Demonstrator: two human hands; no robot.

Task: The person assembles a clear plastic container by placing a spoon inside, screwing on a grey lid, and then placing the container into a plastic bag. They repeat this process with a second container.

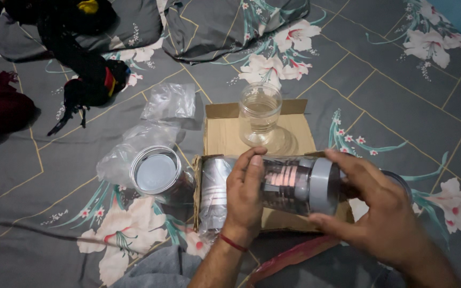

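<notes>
As both hands [245, 194] [385, 216] grip jar [289, 184] — box edge [257, 109] beyond, bedsheet [401, 101] open.

A single head-worn camera looks steeply down from close above at the bed [390, 101], with the person's own forearms entering from the bottom edge.

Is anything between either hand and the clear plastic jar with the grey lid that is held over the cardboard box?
Nothing visible. The left hand wraps the clear plastic jar directly around its middle, and the right hand has its fingers on the grey lid. The open cardboard box lies beneath, with an upright lidless clear jar standing behind.
</notes>
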